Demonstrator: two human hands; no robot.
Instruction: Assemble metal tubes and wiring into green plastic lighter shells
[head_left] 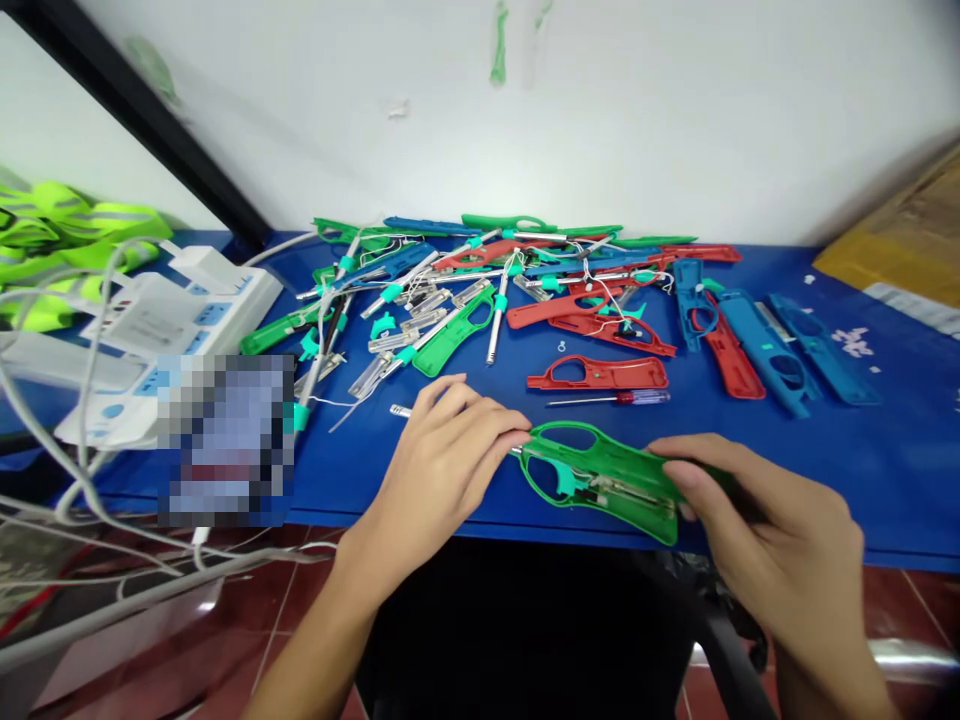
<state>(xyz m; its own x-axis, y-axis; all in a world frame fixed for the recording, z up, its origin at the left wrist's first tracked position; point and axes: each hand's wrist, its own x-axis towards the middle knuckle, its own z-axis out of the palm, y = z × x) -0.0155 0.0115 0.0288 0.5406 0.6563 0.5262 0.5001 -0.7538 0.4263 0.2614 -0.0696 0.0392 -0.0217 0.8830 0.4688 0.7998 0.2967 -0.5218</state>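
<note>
A green plastic handle shell (600, 478) with metal parts inside lies near the front edge of the blue table (885, 470). My right hand (757, 510) grips its right end, fingers curled over it. My left hand (446, 455) rests at its left tip, fingers bent and pressed together over a metal rod (400, 411) that sticks out to the left. A small red-handled screwdriver (615, 398) lies just behind the shell.
A heap of red, green and blue handle shells and metal rods (487, 290) covers the table's back. Blue shells (780, 340) lie at the right. White power strips (157, 320) with cables sit at the left, a cardboard box (900, 240) at the far right.
</note>
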